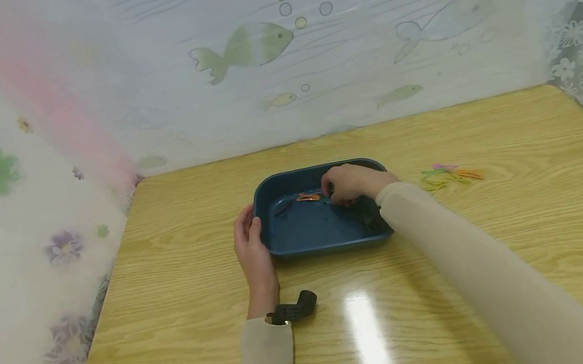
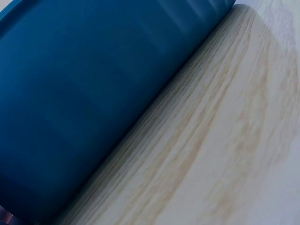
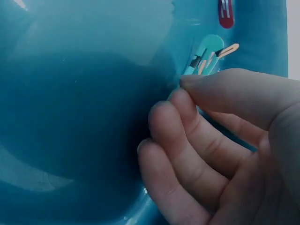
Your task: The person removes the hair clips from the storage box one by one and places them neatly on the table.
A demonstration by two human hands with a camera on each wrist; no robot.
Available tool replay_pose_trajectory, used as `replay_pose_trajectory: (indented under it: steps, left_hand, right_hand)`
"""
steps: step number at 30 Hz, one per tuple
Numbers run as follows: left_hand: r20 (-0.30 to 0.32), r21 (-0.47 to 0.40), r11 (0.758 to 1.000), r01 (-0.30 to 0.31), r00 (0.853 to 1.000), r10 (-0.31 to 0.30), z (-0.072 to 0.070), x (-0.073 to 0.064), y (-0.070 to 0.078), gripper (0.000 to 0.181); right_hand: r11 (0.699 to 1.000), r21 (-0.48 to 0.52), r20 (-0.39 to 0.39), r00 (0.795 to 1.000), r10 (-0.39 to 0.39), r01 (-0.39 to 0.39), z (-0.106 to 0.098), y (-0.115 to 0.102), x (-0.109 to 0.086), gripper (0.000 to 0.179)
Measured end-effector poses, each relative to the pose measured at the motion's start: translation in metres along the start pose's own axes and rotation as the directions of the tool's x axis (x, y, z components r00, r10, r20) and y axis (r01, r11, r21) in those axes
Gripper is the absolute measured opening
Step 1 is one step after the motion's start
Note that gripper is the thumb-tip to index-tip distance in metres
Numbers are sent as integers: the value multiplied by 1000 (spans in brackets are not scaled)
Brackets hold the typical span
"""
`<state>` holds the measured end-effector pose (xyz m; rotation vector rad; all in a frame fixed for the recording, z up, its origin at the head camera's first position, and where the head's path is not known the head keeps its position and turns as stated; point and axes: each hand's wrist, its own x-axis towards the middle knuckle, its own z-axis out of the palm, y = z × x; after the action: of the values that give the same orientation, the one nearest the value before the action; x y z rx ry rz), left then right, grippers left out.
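A dark blue plastic tray (image 1: 315,247) stands on the table. My left hand (image 1: 250,241) holds its left side, thumb at the rim and fingers along the outer wall; the left wrist view shows mostly that wall (image 2: 93,84). My right hand (image 1: 350,183) reaches inside near the back right, its thumb and forefinger pinching the end of a teal snap hair clip (image 3: 212,43). The other fingers curl below. Beside that clip lies an orange hair clip (image 3: 229,50), and farther along, a red hair clip (image 3: 226,18).
Right of the tray, a loose pile of yellow, green, orange and pink hair clips (image 1: 445,176) lies on the wood-grain table (image 1: 173,307). A patterned curtain (image 1: 356,86) hangs behind the back edge. A black wrist camera (image 1: 297,306) is strapped to my left wrist.
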<state>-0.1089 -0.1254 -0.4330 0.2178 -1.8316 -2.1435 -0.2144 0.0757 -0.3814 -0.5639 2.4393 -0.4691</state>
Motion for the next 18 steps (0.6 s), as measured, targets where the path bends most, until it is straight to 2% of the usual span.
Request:
replay_pose_trajectory:
  steps: [7,18]
  left_hand:
    - [3,17,999,-38,999,38,-2,4,-13,30]
    - [-4,11,999,-34,999,34,-3,5,-14,30]
  right_hand:
    - [997,-72,-2,1000,12,-12,-1,4,-3,18]
    - [998,-33,15,999,-51,52,-1,3,-6,10]
